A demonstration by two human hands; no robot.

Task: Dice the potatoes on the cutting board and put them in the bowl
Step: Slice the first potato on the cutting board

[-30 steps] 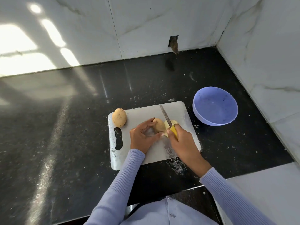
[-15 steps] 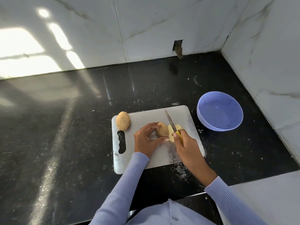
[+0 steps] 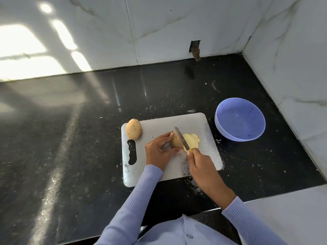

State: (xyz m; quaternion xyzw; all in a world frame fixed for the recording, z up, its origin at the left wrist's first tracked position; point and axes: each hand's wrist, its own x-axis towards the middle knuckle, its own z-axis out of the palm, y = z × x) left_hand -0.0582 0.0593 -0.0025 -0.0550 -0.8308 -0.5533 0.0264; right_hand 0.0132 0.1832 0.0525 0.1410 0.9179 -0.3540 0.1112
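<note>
Left hand (image 3: 159, 149) arches over the potato (image 3: 177, 141), fingertips pinching it; right hand (image 3: 200, 162) grips the knife (image 3: 182, 138), blade angled across it.

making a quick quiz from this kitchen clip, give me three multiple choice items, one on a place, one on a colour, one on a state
1. Where is the whole potato?
A. in the bowl
B. on the board's far left corner
C. on the counter by the wall

2. What colour is the bowl?
A. red
B. green
C. lilac blue

3. What state is the bowl in?
A. empty
B. full of diced potato
C. upside down

Answers:
1 B, it lies on the board above the handle slot.
2 C, its rim and inside are lilac blue.
3 A, only its bare inside shows, while the slices lie on the board beside the knife.
</note>
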